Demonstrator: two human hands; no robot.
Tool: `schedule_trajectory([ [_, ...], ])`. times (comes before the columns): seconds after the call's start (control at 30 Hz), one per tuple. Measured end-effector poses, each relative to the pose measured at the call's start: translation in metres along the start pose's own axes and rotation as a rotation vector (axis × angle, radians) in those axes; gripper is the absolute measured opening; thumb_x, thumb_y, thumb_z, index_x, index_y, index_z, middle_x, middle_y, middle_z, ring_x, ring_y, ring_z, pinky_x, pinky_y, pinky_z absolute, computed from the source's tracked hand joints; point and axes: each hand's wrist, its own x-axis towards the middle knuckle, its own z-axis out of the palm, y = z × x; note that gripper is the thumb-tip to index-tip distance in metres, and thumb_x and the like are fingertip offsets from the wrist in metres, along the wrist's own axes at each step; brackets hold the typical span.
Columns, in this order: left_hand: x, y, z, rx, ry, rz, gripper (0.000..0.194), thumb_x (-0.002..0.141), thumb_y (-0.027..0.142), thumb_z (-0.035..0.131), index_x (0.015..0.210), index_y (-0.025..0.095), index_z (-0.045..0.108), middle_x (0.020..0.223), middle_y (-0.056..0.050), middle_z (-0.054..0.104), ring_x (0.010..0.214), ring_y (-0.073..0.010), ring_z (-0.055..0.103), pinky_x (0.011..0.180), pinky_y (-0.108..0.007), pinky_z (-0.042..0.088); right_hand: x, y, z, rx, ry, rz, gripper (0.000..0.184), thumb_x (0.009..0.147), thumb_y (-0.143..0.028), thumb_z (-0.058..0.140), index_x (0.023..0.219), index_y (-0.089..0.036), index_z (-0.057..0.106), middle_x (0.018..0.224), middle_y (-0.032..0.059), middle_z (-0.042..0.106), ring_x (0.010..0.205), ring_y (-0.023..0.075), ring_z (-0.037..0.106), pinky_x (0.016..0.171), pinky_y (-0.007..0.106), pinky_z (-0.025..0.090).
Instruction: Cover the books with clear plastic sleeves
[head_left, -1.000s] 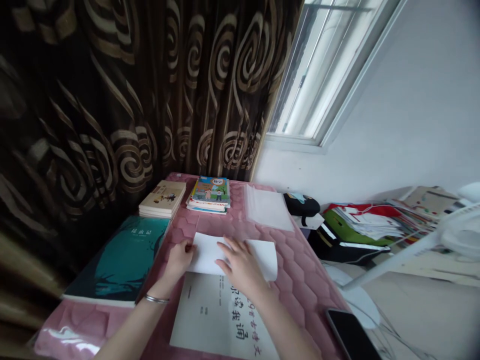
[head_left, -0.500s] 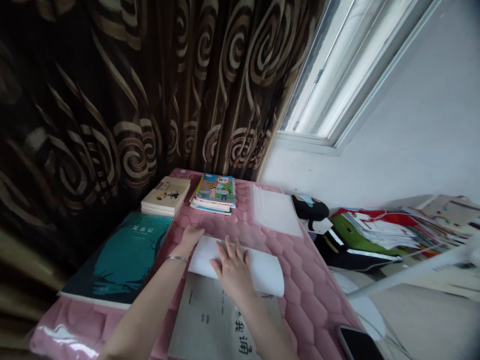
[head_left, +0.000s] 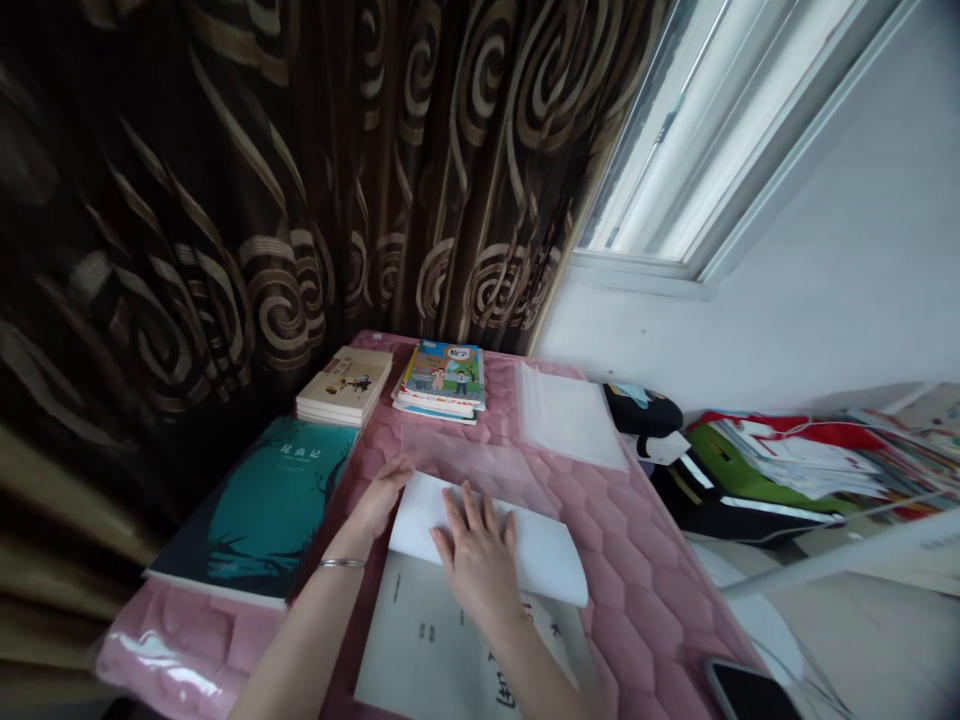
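Observation:
A grey-covered book (head_left: 405,640) with black Chinese characters lies in front of me, its white flap or page (head_left: 544,555) folded over at the far end. My right hand (head_left: 480,555) presses flat on that white part, fingers spread. At its far left corner is my left hand (head_left: 384,492), fingers together and bent at the left edge of a clear plastic book cover (head_left: 480,462). The film stands out beyond the white flap. The left fingertips are partly hidden.
Left lie a large teal book (head_left: 262,510) and a stack of beige books (head_left: 345,385). Colourful textbooks (head_left: 442,378) and clear plastic sheets (head_left: 570,415) lie at the back of the pink quilted tabletop (head_left: 630,590). A phone (head_left: 750,690) sits at the right edge.
The view has shifted slightly, moving things rightward in the picture. My left fingers have moved at the corner, and the clear film shows more beyond the flap. My right hand stays on the white part.

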Motion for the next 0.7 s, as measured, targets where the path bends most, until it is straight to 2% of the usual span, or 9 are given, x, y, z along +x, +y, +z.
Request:
schedule_trajectory([
  [0.1, -0.009, -0.003, -0.001, -0.141, -0.042, -0.046, 0.067, 0.064, 0.039, 0.076, 0.126, 0.018, 0.058, 0.116, -0.01, 0.069, 0.103, -0.0265, 0.064, 0.089, -0.037, 0.048, 0.0, 0.0, 0.001, -0.005, -0.002, -0.011, 0.053, 0.096, -0.045, 0.04, 0.144, -0.024, 0.041, 0.151, 0.0117, 0.037, 0.136, 0.039, 0.035, 0.105, 0.065, 0.025],
  [0.23, -0.015, -0.003, -0.003, -0.149, -0.047, -0.038, 0.079, 0.058, 0.036, 0.081, 0.131, 0.021, 0.054, 0.121, -0.008, 0.066, 0.106, -0.0251, 0.062, 0.087, -0.034, 0.048, 0.0, 0.0, 0.003, 0.0, 0.023, -0.026, 0.052, 0.096, -0.045, 0.038, 0.145, -0.026, 0.041, 0.152, 0.0104, 0.036, 0.137, 0.0379, 0.034, 0.106, 0.064, 0.024],
  [0.5, -0.022, -0.001, 0.0, -0.068, -0.107, -0.044, 0.072, 0.066, 0.041, 0.078, 0.13, 0.021, 0.054, 0.117, -0.006, 0.067, 0.102, -0.0238, 0.062, 0.082, -0.031, 0.05, 0.003, -0.002, 0.004, -0.014, 0.075, -0.046, 0.051, 0.096, -0.045, 0.038, 0.144, -0.026, 0.042, 0.152, 0.0108, 0.037, 0.135, 0.0359, 0.037, 0.107, 0.06, 0.025],
  [0.7, -0.022, -0.004, 0.002, -0.02, -0.133, -0.085, 0.071, 0.064, 0.051, 0.079, 0.12, 0.016, 0.054, 0.1, -0.008, 0.071, 0.079, -0.0203, 0.067, 0.066, -0.029, 0.052, 0.004, 0.011, -0.005, 0.052, 0.055, -0.081, 0.048, 0.097, -0.042, 0.036, 0.141, -0.025, 0.045, 0.151, 0.0082, 0.038, 0.137, 0.0318, 0.035, 0.108, 0.055, 0.028],
])
